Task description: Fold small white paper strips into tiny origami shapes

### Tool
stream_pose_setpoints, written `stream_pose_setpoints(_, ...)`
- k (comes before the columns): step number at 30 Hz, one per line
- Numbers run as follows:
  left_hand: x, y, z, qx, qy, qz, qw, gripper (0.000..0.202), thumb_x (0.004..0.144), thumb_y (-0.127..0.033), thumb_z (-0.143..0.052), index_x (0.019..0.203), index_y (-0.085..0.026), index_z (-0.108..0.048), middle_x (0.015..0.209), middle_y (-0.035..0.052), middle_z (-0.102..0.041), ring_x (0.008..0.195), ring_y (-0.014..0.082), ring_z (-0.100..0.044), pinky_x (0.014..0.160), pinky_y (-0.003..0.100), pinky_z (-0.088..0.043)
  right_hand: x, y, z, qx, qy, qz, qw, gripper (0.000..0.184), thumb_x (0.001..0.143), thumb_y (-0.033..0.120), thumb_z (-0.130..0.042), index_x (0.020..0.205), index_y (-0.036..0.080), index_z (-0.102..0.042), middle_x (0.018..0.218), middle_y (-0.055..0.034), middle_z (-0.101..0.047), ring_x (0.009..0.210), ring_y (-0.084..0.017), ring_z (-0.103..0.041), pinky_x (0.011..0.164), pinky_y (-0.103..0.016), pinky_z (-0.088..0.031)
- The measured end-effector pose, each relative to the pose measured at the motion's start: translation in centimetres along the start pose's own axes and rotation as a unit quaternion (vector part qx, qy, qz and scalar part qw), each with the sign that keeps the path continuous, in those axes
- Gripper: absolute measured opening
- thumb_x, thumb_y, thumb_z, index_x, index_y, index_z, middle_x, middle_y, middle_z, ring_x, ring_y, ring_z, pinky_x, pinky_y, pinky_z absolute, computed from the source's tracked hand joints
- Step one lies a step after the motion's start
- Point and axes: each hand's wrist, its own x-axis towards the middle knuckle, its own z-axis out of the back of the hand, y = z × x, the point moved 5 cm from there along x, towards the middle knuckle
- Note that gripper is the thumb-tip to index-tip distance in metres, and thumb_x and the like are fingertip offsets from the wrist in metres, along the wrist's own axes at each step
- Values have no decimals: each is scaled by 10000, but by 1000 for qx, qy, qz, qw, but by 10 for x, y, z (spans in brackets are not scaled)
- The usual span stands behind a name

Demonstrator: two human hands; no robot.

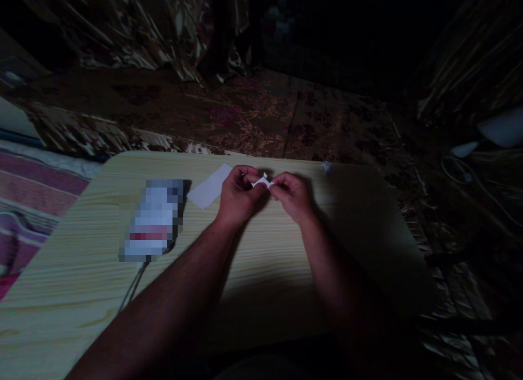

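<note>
Between my two hands, above the far part of the wooden table (pixel 261 260), is a small piece of folded white paper (pixel 263 180) with pointed corners. My left hand (pixel 241 194) pinches its left side, thumb in front. On the other side my right hand (pixel 292 194) grips the right corner between thumb and fingertips. The fingers cover much of the paper, so its full shape is hidden. A flat white paper strip (pixel 208 188) lies on the table just left of my left hand. Beyond my right hand, near the far edge, sits a small folded paper star (pixel 326 167).
A blurred-out device (pixel 153 219) with a cable (pixel 133 287) lies on the left of the table. Patterned fabric (pixel 261 113) with fringes hangs behind the far edge. At the right are a white object (pixel 502 128) and a white cord (pixel 490 189). The room is dim.
</note>
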Motion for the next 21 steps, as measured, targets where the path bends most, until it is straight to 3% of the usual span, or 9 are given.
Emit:
stream_pose_setpoints(8,0,2,3,55,3,-1,999,256,620,-210,-771,813,-153,-612,748,15,-658,633,105,-582,608,223,-455,-1,2,1,-8,-3,4,1000,102,694,270,-630,695,175,-592,567,51,-530,528,-84,-448,533,-223,-359)
stream_pose_setpoints(15,0,-1,1,25,4,-17,1000,236,614,-194,-785,784,-160,-625,724,-1,-650,634,100,-574,626,227,-455,-2,5,1,-3,-13,21,1000,87,698,248,-634,684,170,-599,555,56,-518,517,-77,-428,532,-224,-352)
stream_pose_setpoints(21,0,-2,1,21,-8,-14,1000,225,611,-213,-795,776,-161,-650,741,6,-666,658,112,-591,642,239,-463,-1,5,1,10,-19,-5,1000,113,687,272,-651,714,165,-630,586,42,-560,536,-86,-467,547,-230,-374)
